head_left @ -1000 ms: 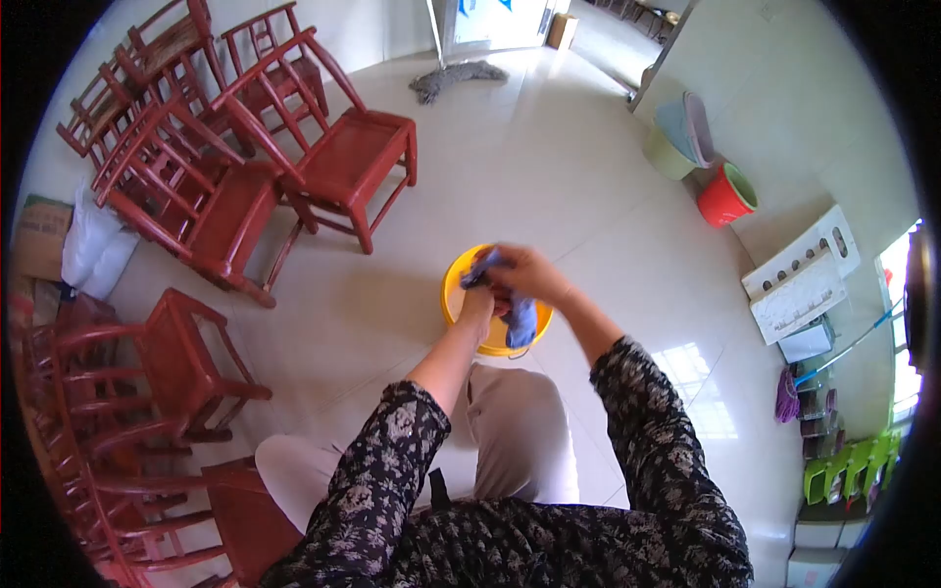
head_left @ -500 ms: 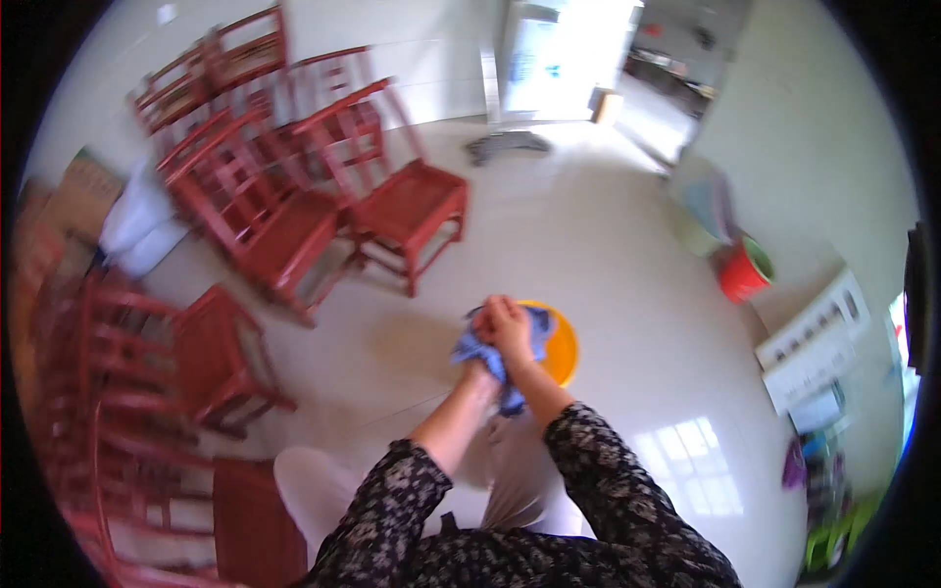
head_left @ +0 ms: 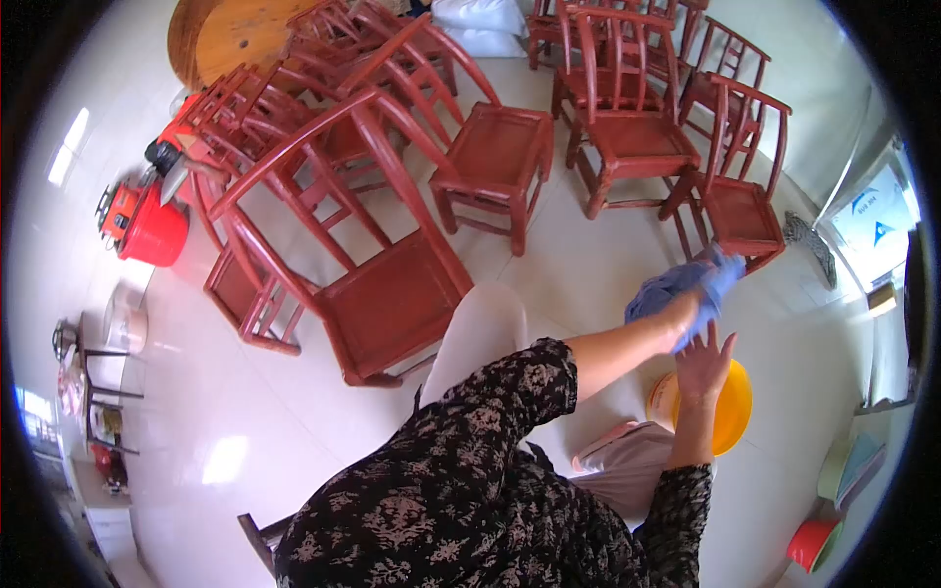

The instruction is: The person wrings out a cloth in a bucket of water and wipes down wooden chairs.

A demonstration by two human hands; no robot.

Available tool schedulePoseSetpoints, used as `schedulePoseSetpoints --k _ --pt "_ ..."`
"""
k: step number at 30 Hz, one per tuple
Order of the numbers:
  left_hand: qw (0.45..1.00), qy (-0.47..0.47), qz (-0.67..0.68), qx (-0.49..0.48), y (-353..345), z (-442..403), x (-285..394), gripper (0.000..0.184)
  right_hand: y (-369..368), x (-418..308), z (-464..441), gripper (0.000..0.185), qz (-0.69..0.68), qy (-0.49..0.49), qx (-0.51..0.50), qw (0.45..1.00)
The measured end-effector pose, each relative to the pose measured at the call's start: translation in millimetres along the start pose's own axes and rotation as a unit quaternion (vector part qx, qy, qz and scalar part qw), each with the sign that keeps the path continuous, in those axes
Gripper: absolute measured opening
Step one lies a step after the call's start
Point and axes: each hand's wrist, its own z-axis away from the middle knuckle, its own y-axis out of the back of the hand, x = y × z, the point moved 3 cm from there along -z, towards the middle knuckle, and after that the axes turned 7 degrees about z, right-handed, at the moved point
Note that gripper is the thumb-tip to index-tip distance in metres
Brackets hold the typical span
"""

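Note:
A crumpled blue cloth (head_left: 667, 291) hangs from my left hand (head_left: 680, 318), which is closed around it, with part of it blurred by motion. Just below it, my right hand (head_left: 703, 370) is held palm down with the fingers spread and nothing in them. Under my right hand, a yellow bucket (head_left: 731, 410) stands on the floor beside my leg, its inside mostly out of sight. Beyond the cloth, close to it, is a red wooden chair (head_left: 743, 211).
Several red wooden chairs crowd the floor ahead, the nearest chair (head_left: 397, 304) by my knee. A round wooden tabletop (head_left: 245, 44) leans at the back left. A red bucket (head_left: 157, 230) is by the left wall. Another red container (head_left: 812, 542) sits at the lower right.
My view has turned left toward the chairs. Both hands were together on the cloth; now my right hand has let go and opened, while my left hand holds the cloth away.

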Motion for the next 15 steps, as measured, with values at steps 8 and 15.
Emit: schedulePoseSetpoints --k 8,15 --pt "0.990 -0.038 0.137 -0.028 37.9 37.3 -22.7 0.037 0.3 40.4 -15.0 0.040 0.109 0.059 -0.186 0.975" --pt "0.988 -0.055 -0.139 0.031 71.9 63.8 47.1 0.034 -38.1 48.4 -29.9 0.032 0.069 0.016 -0.296 0.953"
